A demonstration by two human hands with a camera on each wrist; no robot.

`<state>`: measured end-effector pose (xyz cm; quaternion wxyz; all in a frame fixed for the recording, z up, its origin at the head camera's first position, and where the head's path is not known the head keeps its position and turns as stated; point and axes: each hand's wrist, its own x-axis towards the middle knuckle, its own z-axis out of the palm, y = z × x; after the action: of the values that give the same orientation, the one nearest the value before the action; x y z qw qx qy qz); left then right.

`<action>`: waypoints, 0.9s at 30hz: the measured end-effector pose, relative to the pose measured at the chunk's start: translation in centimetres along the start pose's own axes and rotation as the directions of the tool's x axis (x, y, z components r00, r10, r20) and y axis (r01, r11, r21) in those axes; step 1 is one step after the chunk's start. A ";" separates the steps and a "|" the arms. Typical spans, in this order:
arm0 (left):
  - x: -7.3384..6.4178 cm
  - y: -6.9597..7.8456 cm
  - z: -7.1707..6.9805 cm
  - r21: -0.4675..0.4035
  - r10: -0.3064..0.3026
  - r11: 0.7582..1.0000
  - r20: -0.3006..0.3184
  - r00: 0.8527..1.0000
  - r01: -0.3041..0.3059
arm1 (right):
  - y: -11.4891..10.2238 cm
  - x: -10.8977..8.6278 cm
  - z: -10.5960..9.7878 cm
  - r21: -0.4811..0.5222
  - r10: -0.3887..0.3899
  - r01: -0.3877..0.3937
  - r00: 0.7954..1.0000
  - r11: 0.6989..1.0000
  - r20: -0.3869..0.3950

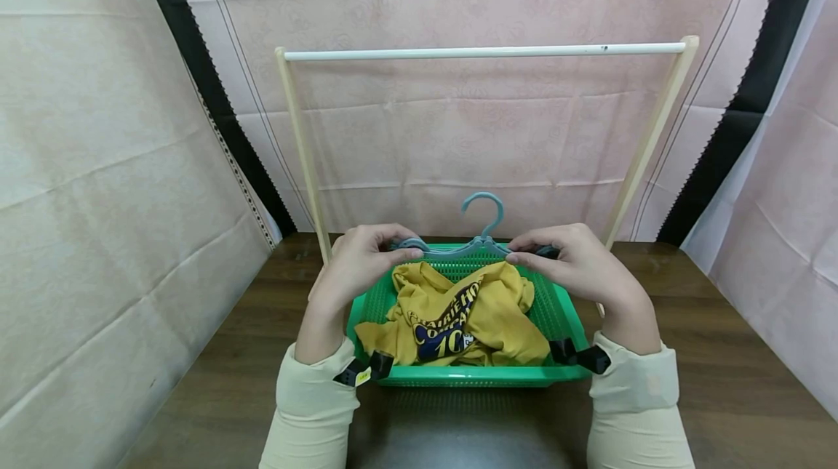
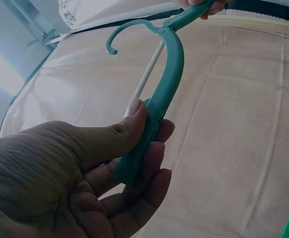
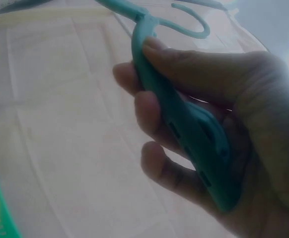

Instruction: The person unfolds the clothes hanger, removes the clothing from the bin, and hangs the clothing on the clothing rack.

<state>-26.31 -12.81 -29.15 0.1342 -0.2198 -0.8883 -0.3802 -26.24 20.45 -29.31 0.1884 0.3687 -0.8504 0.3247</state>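
A blue-green plastic clothes hanger is held up by both hands above the back of a green basket, its hook pointing up. My left hand grips one arm of the hanger between thumb and curled fingers, as the left wrist view shows. On the other arm, my right hand has its thumb on one side and fingers curled round the other. Below the hands, a crumpled mustard-yellow garment with dark blue lettering lies in the basket. The hanger's outer ends are partly hidden by the hands in the head view.
Behind the basket stands a cream frame with a white horizontal rail, its posts to either side of the hands. A brown wood-grain table lies underneath. Pale fabric walls enclose the back and sides. Black straps are at both wrists.
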 end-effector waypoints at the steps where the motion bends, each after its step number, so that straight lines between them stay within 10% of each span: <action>1: 0.1 0.0 0.0 0.001 0.002 1.000 0.003 1.000 -0.002 | 0.0 0.0 0.0 0.002 -0.008 0.008 1.000 1.000 -0.005; 14: 0.3 0.4 0.7 -0.132 0.047 0.991 0.067 0.997 -0.038 | -0.1 0.4 0.2 0.043 -0.061 0.063 0.997 0.997 -0.056; 27: 0.3 0.9 1.2 -0.171 0.083 0.981 -0.029 0.996 -0.087 | -0.9 0.9 1.0 0.061 -0.082 0.091 0.987 0.994 -0.137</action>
<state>-26.25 -11.35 -29.28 0.1404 -0.2641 -0.8404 -0.4519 -26.27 18.86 -29.13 0.2464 0.3886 -0.8076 0.3688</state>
